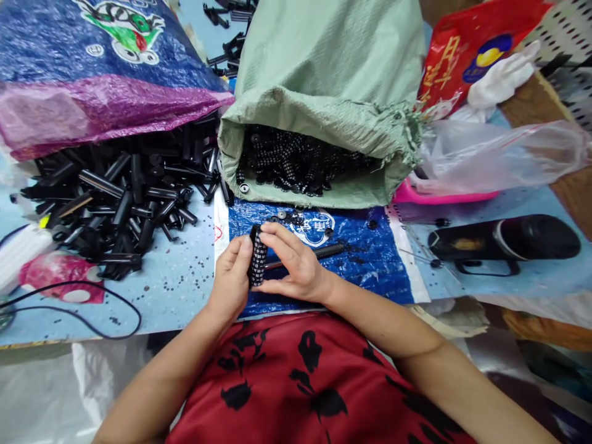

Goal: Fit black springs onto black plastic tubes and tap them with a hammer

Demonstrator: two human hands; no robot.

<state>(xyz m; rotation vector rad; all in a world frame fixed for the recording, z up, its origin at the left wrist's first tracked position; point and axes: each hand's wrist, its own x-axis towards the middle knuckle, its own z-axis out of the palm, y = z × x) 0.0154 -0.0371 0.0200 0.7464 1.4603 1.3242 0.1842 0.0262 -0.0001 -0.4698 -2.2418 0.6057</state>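
Both my hands meet over a blue woven sheet [370,259] at the table's near edge. My left hand [231,277] and my right hand [296,262] together grip a short upright stack of black ring-shaped parts with white marks [258,259]. A thin black rod [324,251] lies on the sheet just behind my right hand. A few loose black rings [287,216] lie on the sheet above my fingers.
A green woven sack [324,98] lies open behind, full of black rings. A heap of black tubes [124,191] spills from a blue and purple sack [92,74] at left. A black flask [504,239] lies at right, beside clear plastic bags. A black cable [92,302] loops at front left.
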